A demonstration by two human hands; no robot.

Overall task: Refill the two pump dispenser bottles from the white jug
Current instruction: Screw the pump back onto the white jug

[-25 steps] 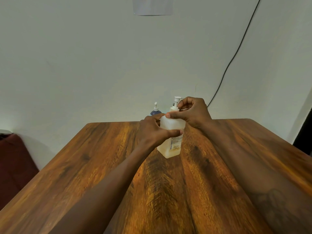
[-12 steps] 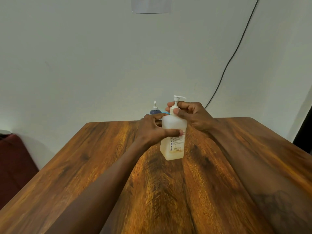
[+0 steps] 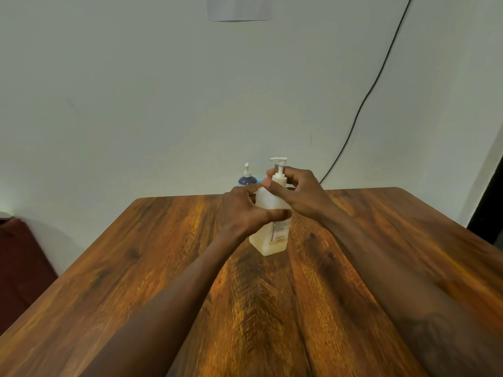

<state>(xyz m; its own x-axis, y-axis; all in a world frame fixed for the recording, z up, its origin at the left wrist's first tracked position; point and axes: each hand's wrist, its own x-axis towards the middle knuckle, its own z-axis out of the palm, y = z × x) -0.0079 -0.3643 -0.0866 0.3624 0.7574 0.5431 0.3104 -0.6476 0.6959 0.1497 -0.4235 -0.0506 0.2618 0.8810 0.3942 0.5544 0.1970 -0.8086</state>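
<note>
Change: pump head [image 3: 278,160] has turned round. Right hand [image 3: 302,194] pinches its collar; left hand [image 3: 245,210] grips the translucent pump bottle [image 3: 272,238], upright at the far middle of the table [image 3: 163,268]. Likely unscrewing; no pouring yet.

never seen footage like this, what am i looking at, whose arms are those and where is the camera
There is no machine here. A person wears a wide-angle camera on the head, so the one picture looks forward and down along their own two bare arms. The left hand has its grip round the body of a white pump bottle, which stands on a wooden table. The right hand pinches that bottle's pump top at the neck, perhaps to unscrew it, though that is a guess. Behind them, near the wall, stands a smaller blue pump bottle. A black cable runs down the wall, and something dark red sits left of the table. No white jug shows plainly in this picture.
</note>
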